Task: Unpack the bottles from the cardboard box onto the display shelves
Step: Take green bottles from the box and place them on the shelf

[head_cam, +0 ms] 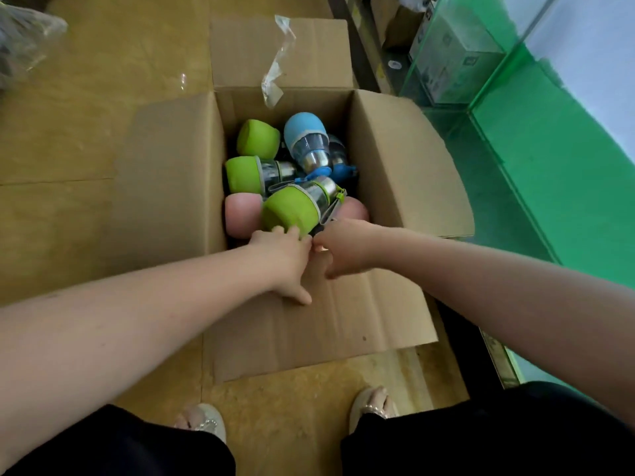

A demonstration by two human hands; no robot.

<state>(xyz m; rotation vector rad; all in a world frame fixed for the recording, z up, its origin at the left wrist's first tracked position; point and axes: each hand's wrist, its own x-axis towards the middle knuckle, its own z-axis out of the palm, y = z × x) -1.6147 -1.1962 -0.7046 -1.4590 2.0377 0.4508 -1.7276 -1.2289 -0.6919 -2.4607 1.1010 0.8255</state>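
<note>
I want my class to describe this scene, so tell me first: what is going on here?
A person stands over an open cardboard box on the floor and reaches into it with both hands. The left hand touches the base of the nearest green bottle; the right hand dips in beside it, its fingers hidden. Other green, blue and pink bottles lie jumbled inside. The glass display shelves stand to the right.

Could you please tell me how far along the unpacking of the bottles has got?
The cardboard box already stands open, flaps spread. In hand: the left hand touches the nearest green bottle, and the right hand reaches in beside it; its fingers are hidden. Left to do: green, blue and pink bottles still lie inside.
</note>
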